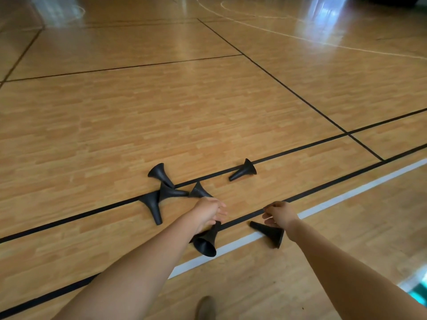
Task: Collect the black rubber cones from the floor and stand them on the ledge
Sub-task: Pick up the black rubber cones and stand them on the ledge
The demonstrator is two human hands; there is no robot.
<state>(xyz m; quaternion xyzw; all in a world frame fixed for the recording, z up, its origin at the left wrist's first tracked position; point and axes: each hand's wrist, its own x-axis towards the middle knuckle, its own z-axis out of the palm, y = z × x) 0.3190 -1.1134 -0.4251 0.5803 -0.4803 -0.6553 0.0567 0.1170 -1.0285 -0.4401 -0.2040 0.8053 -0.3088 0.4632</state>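
Several black rubber cones lie on their sides on the wooden floor. Three lie tangled in a cluster (161, 192), another cone (199, 191) sits just beyond my left hand, and a lone cone (243, 170) lies farther right on a black line. My left hand (209, 212) grips the narrow end of a cone (205, 242), whose wide mouth hangs toward me. My right hand (279, 213) has curled fingers directly over another cone (269, 232) lying across the white line. I cannot make out whether it grips that cone. No ledge is in view.
Black court lines (300, 147) and a white line (346, 195) cross the glossy wooden floor. The toe of a shoe (205, 308) shows at the bottom edge. A teal and white object (416, 288) sits at the lower right corner.
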